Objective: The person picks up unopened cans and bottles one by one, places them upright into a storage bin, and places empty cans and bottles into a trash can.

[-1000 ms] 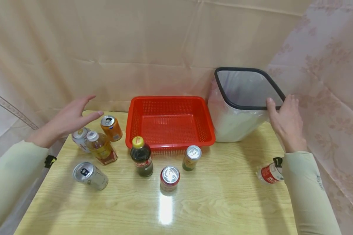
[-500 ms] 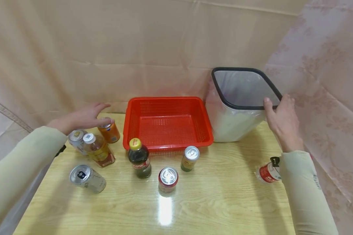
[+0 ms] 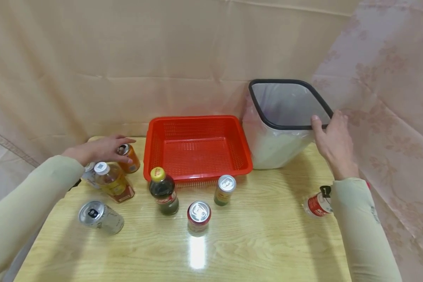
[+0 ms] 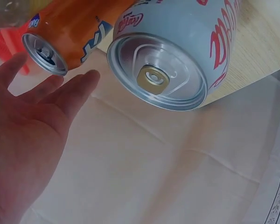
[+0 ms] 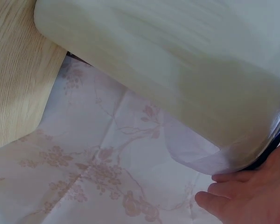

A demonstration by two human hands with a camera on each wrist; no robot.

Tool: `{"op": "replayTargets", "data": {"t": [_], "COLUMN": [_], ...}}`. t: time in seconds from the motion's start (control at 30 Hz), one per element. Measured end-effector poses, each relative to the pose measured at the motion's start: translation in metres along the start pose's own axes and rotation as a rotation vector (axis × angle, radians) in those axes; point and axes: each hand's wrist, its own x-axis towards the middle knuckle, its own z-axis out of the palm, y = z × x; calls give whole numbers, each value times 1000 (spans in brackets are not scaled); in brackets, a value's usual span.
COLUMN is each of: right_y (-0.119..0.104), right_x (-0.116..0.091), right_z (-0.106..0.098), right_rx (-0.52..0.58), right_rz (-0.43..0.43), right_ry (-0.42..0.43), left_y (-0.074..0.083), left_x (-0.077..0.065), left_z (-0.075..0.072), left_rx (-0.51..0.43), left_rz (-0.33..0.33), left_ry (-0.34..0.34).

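My left hand (image 3: 100,149) is at the orange Fanta can (image 3: 132,158), its thumb in front of the can's top and its fingers behind. In the left wrist view the fingers stay spread and fairly straight beside the can's opened lid. Close by stand a pale Coca-Cola can (image 4: 177,23) with red lettering and a white-capped bottle with a yellow label (image 3: 115,184). At the front corner of the lined trash bin (image 3: 276,147), my right hand (image 3: 335,147) grips the black rim, thumb over it and fingers on the outer side.
A red plastic basket (image 3: 197,176) sits mid-table. In front are a yellow-capped cola bottle (image 3: 165,196), a red can (image 3: 198,221) and a small can (image 3: 224,192). A silver can (image 3: 107,221) stands front left; a red-labelled clear bottle (image 3: 316,205) is at right.
My left hand has come down and to the right, from above the cans to the orange Fanta can. The right hand keeps its place at the bin's rim while the head view shifts slightly.
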Motion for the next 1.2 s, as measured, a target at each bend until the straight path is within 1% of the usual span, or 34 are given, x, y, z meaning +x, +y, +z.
{"op": "replayTargets", "data": {"t": [0.13, 0.23, 0.4, 0.53, 0.67, 0.73, 0.87, 1.07, 1.2], "right_y": [-1, -2, -4, -6, -8, -8, -6, -7, -7], "right_x": [1, 1, 3, 5, 7, 7, 9, 9, 10], "right_z": [1, 1, 4, 7, 10, 10, 10, 10, 11], "right_rx": [4, 3, 6, 11, 11, 13, 14, 17, 27], "right_rz": [7, 13, 11, -1, -13, -18, -24, -32, -31], "right_ry": [3, 6, 3, 6, 12, 15, 10, 6, 4], "left_y": [-3, -5, -10, -13, -13, -12, -11, -11, -6], "left_x": [1, 3, 1, -2, -4, -6, -10, -21, -31], "left_z": [4, 6, 9, 10, 9, 6, -3, -15, -25], "left_rx": [9, 30, 44, 48, 84, 92, 59, -12, -44], "left_rz": [22, 21, 3, 4, -5, -21, -51, -65, -95], "left_ry": [-29, -44, -24, -1, 19, 31, 77, 200, 264]}}
